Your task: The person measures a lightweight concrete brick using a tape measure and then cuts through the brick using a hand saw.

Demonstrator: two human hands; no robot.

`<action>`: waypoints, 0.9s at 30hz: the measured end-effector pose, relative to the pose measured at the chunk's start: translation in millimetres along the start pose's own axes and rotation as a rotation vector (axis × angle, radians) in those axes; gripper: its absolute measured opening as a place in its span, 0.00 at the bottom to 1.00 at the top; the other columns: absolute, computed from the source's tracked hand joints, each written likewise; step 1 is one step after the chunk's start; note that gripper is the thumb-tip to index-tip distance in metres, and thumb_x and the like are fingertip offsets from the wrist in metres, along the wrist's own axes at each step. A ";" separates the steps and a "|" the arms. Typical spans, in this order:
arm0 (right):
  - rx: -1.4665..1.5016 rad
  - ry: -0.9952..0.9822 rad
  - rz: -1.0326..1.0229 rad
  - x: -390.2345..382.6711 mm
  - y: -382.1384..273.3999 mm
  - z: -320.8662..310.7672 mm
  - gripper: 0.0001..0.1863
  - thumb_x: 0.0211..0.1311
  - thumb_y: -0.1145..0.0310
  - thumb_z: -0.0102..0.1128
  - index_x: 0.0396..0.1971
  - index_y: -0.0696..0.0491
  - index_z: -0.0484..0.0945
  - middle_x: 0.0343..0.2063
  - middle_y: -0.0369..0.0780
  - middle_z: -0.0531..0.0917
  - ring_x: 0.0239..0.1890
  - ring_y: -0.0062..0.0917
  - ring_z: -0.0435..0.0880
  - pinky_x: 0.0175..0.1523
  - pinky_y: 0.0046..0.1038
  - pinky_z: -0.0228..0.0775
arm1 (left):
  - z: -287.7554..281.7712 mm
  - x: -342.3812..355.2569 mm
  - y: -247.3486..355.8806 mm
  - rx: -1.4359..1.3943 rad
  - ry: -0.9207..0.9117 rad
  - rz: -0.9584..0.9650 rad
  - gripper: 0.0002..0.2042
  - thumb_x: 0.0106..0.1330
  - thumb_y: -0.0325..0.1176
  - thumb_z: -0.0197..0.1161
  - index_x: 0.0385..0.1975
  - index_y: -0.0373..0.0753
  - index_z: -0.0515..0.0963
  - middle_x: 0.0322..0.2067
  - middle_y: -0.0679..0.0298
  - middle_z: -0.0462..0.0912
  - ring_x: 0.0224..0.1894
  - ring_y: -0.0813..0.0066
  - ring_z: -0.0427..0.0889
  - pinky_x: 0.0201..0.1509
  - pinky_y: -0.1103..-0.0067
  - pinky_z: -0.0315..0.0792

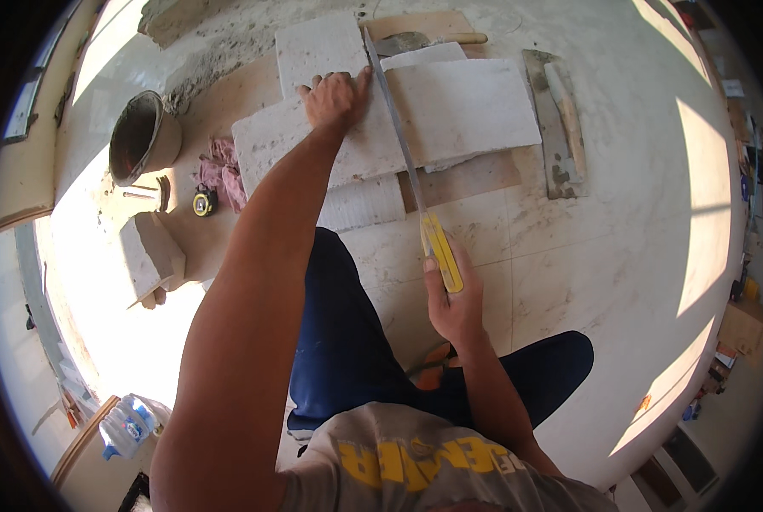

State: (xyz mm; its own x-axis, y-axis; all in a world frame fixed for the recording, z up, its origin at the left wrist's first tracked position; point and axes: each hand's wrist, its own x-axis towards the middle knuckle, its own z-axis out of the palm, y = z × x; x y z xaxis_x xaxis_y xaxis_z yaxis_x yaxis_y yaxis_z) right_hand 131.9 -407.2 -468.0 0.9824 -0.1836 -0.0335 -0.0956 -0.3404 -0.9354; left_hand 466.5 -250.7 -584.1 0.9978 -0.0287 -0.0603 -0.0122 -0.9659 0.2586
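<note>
A long pale, brick-shaped block (471, 107) lies on the floor ahead of me, propped on other white blocks. My left hand (337, 101) rests palm down on it with the fingers spread, the thumb close to a saw blade. In my right hand (458, 294) is a handsaw (440, 249), held by its yellow handle. Its narrow blade runs away from me across the long block; how deep it sits, I cannot tell. Another white block (317, 47) lies beyond my left hand.
To the left are a mortar-stained bucket (161, 141), a pink rag (219, 173), a tape measure (202, 202) and a broken block piece (149, 252). A wooden-handled trowel (411, 41) lies behind the blocks. On the right is a dirty flat board (539, 128). Plastic bottles (130, 424) stand lower left.
</note>
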 end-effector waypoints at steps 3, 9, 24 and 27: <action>-0.094 -0.069 0.153 36.4 6.7 5.3 0.23 0.78 0.71 0.59 0.67 0.64 0.73 0.49 0.51 0.87 0.47 0.36 0.90 0.54 0.34 0.81 | -1.5 -1.7 7.1 -0.032 -0.012 0.027 0.38 0.80 0.68 0.43 0.47 0.37 0.90 0.50 0.51 0.90 0.63 0.53 0.82 0.74 0.47 0.59; -0.092 0.022 0.034 -27.0 8.1 -3.4 0.22 0.78 0.71 0.59 0.66 0.62 0.75 0.46 0.51 0.87 0.46 0.34 0.90 0.53 0.33 0.80 | 0.8 -4.1 -4.3 -0.003 0.011 0.018 0.37 0.81 0.65 0.41 0.49 0.37 0.89 0.51 0.51 0.89 0.63 0.53 0.81 0.74 0.47 0.59; -0.091 0.042 -0.040 -44.7 1.2 -5.5 0.21 0.77 0.69 0.62 0.64 0.63 0.75 0.41 0.52 0.87 0.41 0.35 0.88 0.50 0.34 0.80 | -0.5 -1.9 -1.0 0.020 -0.015 0.003 0.36 0.82 0.62 0.40 0.51 0.35 0.88 0.54 0.50 0.89 0.64 0.52 0.81 0.73 0.47 0.59; -0.047 0.075 -0.062 -38.6 10.4 -2.4 0.20 0.78 0.68 0.62 0.62 0.63 0.76 0.39 0.52 0.86 0.39 0.34 0.87 0.48 0.34 0.79 | -2.1 -2.5 -6.9 -0.011 0.015 0.011 0.36 0.82 0.62 0.41 0.50 0.35 0.88 0.53 0.50 0.89 0.64 0.51 0.81 0.75 0.46 0.58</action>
State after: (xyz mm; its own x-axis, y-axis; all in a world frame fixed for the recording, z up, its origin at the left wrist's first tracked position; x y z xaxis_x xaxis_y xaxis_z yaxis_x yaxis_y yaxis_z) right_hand 92.6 -405.9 -475.6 0.9720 -0.2294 0.0518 -0.0446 -0.3960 -0.9172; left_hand 464.2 -243.4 -583.6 0.9985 -0.0356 -0.0425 -0.0229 -0.9626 0.2700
